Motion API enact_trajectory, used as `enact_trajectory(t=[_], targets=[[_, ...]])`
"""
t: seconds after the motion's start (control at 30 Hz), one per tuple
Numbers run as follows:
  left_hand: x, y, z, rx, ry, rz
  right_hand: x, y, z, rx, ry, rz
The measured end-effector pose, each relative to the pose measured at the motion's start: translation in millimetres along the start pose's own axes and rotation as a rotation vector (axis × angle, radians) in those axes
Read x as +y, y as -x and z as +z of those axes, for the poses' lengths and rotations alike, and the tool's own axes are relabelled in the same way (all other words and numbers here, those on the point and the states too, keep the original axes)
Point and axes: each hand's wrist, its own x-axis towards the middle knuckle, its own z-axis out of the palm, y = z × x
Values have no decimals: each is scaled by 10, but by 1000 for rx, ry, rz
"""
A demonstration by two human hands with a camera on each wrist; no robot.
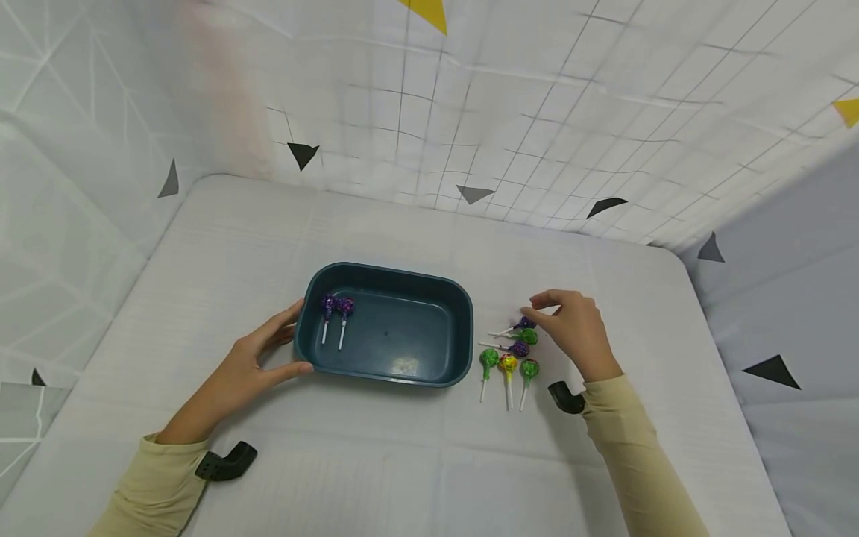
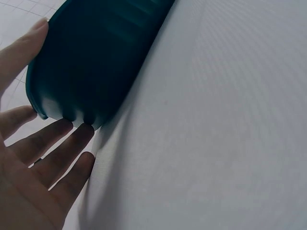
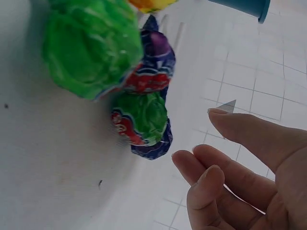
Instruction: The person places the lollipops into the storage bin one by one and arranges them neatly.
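Note:
My left hand (image 1: 251,365) spans the left end of a dark teal plastic tub (image 1: 385,328). In the left wrist view, its nearly straight fingers (image 2: 57,143) meet the tub's wall, with the thumb by the rim. Two purple-wrapped lollipops (image 1: 344,306) lie inside the tub near that end. Right of the tub, my right hand (image 1: 573,328) hovers by the farthest purple lollipop (image 1: 528,322), thumb and fingers apart with nothing between them. Just nearer lie a green lollipop (image 1: 527,336) and another purple lollipop (image 1: 520,348), sticks pointing left.
In a front row lie a green lollipop (image 1: 489,359), a yellow lollipop (image 1: 508,364) and another green lollipop (image 1: 529,368), sticks toward me. The white-covered table (image 1: 376,462) meets a patterned curtain (image 1: 403,112) at the back. Black wrist mounts (image 1: 228,462) stick out at both sleeves.

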Motion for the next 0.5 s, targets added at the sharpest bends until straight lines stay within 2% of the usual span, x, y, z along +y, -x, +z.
enact_trajectory(t=[0.3,0.5], targets=[[-1,5,-2,1,0,-8,81,37,54,14,10,-2],[-11,5,-2,2,12,-3,110,40,91,-6,21,14]])
